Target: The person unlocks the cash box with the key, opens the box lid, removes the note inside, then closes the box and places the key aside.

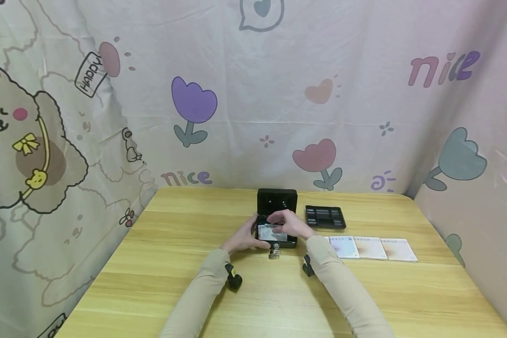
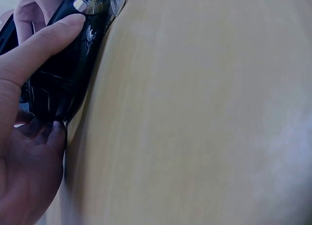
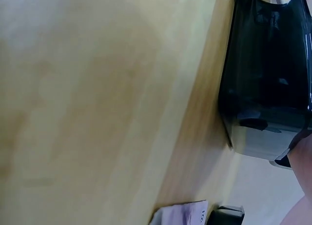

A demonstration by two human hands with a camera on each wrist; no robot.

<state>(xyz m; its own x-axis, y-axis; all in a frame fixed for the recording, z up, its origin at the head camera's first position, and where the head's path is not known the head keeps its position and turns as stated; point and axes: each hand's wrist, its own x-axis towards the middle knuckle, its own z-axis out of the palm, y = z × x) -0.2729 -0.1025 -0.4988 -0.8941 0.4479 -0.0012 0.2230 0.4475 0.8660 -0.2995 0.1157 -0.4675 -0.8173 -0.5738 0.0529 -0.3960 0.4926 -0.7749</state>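
A black cash box (image 1: 293, 241) stands on the table with its lid (image 1: 277, 202) raised. Pale printed notes (image 1: 270, 233) lie inside it. My left hand (image 1: 245, 237) grips the box's left front corner, its thumb on the front face beside the round silver lock (image 2: 90, 3) and its fingers at the side. Keys (image 1: 274, 251) hang at the lock. Over the box's open top is my right hand (image 1: 293, 224), fingers loosely bent and reaching left above the notes. In the right wrist view the box's front (image 3: 273, 64) shows, while the right fingertips are hidden.
A black compartment tray (image 1: 325, 217) lies to the right behind the box. Several stacks of printed notes (image 1: 369, 248) form a row at the right, partly behind the right sleeve. A patterned cloth (image 1: 253, 94) hangs along the table's back edge.
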